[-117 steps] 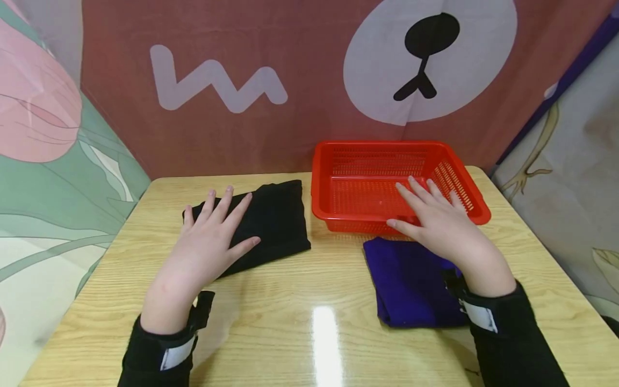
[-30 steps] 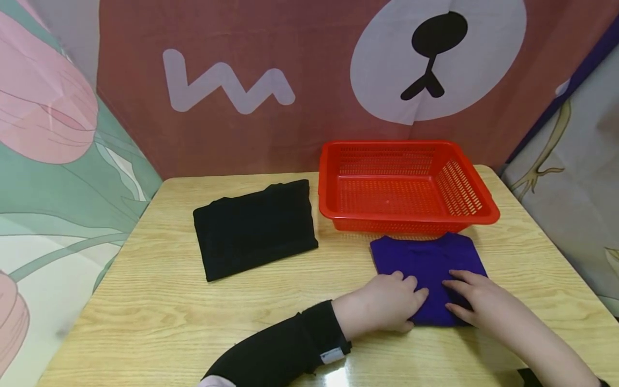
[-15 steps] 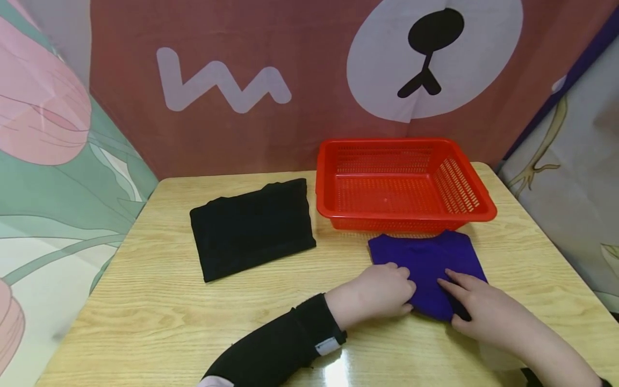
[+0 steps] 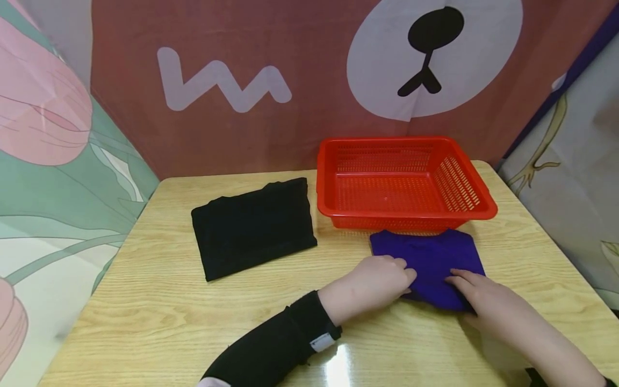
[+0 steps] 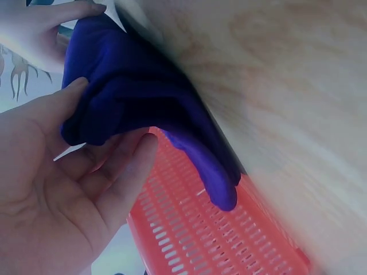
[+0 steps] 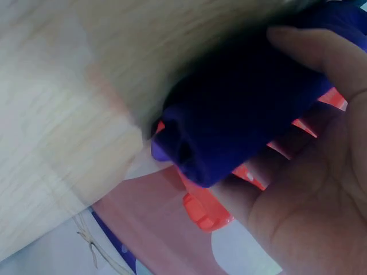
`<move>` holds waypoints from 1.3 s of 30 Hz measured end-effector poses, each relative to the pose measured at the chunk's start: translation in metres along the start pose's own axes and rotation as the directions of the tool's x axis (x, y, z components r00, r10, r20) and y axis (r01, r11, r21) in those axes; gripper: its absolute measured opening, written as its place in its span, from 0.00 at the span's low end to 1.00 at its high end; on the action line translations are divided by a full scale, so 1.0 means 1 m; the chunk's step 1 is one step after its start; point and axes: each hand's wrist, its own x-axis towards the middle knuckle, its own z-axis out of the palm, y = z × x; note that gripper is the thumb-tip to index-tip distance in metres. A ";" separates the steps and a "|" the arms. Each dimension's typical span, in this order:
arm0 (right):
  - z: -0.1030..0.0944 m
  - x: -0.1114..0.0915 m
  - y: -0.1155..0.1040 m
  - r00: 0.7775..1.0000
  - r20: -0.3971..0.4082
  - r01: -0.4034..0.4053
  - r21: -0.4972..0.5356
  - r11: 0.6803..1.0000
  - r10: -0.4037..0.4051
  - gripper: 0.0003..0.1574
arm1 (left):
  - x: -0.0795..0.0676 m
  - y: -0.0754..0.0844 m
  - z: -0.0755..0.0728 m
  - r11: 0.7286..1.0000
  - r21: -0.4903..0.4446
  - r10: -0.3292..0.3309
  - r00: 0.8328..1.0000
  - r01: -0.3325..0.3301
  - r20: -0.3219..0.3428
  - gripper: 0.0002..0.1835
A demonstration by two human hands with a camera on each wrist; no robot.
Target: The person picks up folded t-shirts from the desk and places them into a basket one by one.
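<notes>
A folded purple garment (image 4: pixel 425 263) lies in front of the red basket on the right half of the table, its near edge lifted. My left hand (image 4: pixel 374 282) pinches its near left corner between thumb and fingers, which the left wrist view shows with the cloth (image 5: pixel 132 86) sagging beyond. At the near right corner, my right hand (image 4: pixel 490 301) grips the edge. In the right wrist view the thumb lies on the near side of the cloth (image 6: pixel 241 103) and the fingers go behind it, partly hidden.
A red plastic basket (image 4: pixel 403 223) with slotted walls stands at the back right, just beyond the purple garment. A folded black garment (image 4: pixel 253 228) lies flat on the wooden table (image 4: pixel 159 322) at left. A brown printed cloth (image 4: pixel 309 107) hangs behind the table.
Both hands came from above the black garment and the basket to the purple garment's near corners. They now grip its near edge, which has risen and shifted slightly away; earlier it lay flat.
</notes>
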 end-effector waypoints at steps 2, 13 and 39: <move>-0.004 0.000 0.003 1.000 0.001 -0.004 0.006 1.000 0.004 0.39 | -0.001 -0.003 -0.001 1.000 0.002 -0.002 1.000 0.002 -0.021 0.11; -0.050 -0.001 0.006 0.972 -0.227 0.048 -0.063 0.997 -0.061 0.33 | -0.008 -0.026 -0.025 0.996 -0.070 -0.062 0.988 0.052 -0.143 0.11; -0.138 0.029 0.009 0.827 -0.515 0.257 -0.014 0.966 -0.227 0.17 | -0.022 -0.078 -0.093 0.934 -0.351 -0.224 0.872 0.064 -0.436 0.13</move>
